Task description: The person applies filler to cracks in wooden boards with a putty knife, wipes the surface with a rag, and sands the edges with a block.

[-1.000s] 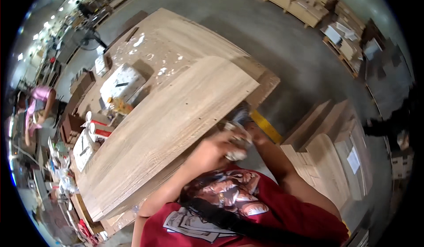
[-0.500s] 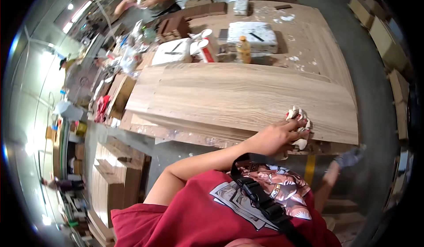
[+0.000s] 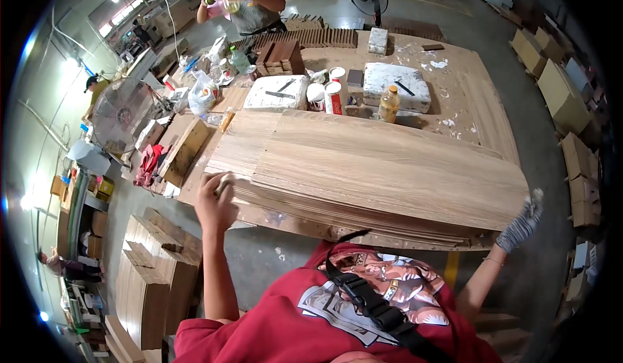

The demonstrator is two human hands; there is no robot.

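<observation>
A stack of long wood-grain boards (image 3: 389, 168) lies across the table in front of me. At its near left corner, my bare left hand (image 3: 217, 207) is closed, with a pale bit of crumpled cloth (image 3: 226, 180) showing between the fingers; most of the cloth is hidden. My right hand (image 3: 519, 227) wears a grey knitted glove with pale fingertips. It is beside the right end of the stack, fingers stretched upward along the board's end. I cannot tell how firmly it touches.
Behind the boards stand a yellowish bottle (image 3: 389, 105), red-and-white cans (image 3: 333, 97) and white-smeared blocks (image 3: 397, 85). A fan (image 3: 123, 113) and plastic bag (image 3: 202, 94) are at left. Stacked boards (image 3: 146, 278) stand lower left. A co-worker (image 3: 250, 3) handles a bottle across the table.
My left hand has swept from the right part of the top board to its left end with the cloth. My right hand has risen slightly along the right end. The view has shifted.
</observation>
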